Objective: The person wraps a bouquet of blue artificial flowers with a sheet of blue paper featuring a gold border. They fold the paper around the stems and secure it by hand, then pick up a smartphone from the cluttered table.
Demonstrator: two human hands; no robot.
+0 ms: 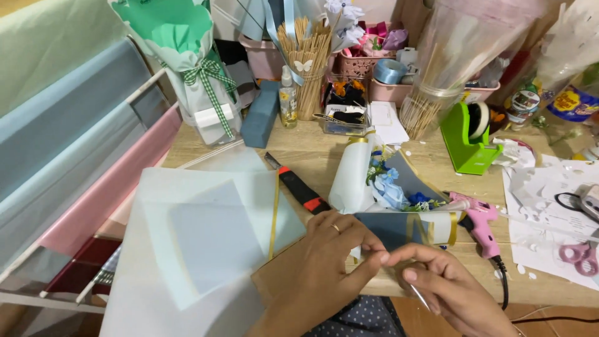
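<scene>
We've got both hands pinched together at the desk edge, left hand (334,253) & right hand (437,284) nipping a thin clear strip (417,294) just below the small blue bouquet (393,193), so keep it taut w/ fingertips close, clear of the pink glue gun (479,219).

Around the small blue-flower bouquet (387,184) on the worktop (312,156): one pink glue gun (477,218) just right of it, one green tape dispenser (465,137) beyond, one black-and-red utility knife (298,186) to its left, one pair of pink scissors (580,257) far right, two hands (331,249) (437,281) below it, two bundles of wooden sticks (307,53) (419,112) behind
</scene>
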